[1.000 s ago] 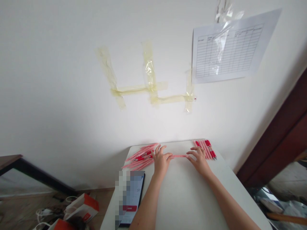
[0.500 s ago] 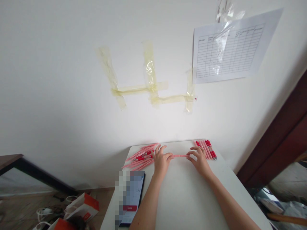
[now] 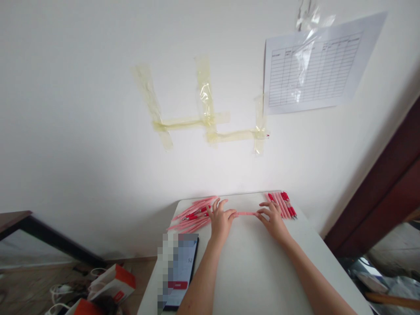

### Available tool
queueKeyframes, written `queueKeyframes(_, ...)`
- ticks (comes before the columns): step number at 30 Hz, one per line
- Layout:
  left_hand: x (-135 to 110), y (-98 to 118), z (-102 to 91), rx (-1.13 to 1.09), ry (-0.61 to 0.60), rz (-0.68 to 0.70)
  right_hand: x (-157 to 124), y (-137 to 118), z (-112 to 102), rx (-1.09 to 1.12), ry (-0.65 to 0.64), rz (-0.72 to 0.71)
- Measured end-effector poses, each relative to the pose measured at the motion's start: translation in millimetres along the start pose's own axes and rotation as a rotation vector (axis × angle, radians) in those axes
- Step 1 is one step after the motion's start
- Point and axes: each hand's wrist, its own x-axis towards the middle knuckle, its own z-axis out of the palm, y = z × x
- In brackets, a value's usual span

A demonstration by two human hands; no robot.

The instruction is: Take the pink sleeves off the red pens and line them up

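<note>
A slim pink pen (image 3: 246, 213) lies level between my two hands, just above or on the white table (image 3: 256, 262); I cannot tell which. My left hand (image 3: 222, 221) pinches its left end between thumb and finger, the other fingers raised. At its right end, my right hand (image 3: 273, 220) pinches it the same way. Left of my left hand is a loose pile of pink and red pens (image 3: 193, 216). Beyond my right hand, several pink and red pens (image 3: 284, 205) lie side by side in a row.
A tablet or large phone (image 3: 182, 271) with its screen lit lies at the table's left edge, beside my left forearm. The wall (image 3: 98, 131) rises behind the table, with yellowed tape (image 3: 206, 100) and a printed sheet (image 3: 315, 70). Orange-and-white boxes (image 3: 114, 282) and cables are on the floor.
Almost nothing differs. The fingers of my right hand have shifted very slightly, and both hands stay at the ends of the pink pen.
</note>
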Motion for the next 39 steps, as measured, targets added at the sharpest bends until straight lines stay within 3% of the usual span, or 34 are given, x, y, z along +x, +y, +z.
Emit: queueKeyframes(39,-0.4,-1.2,0.7,-0.005,0.0,-0.018,5.1,-0.5,-7.8,0.032,0.025,0.006)
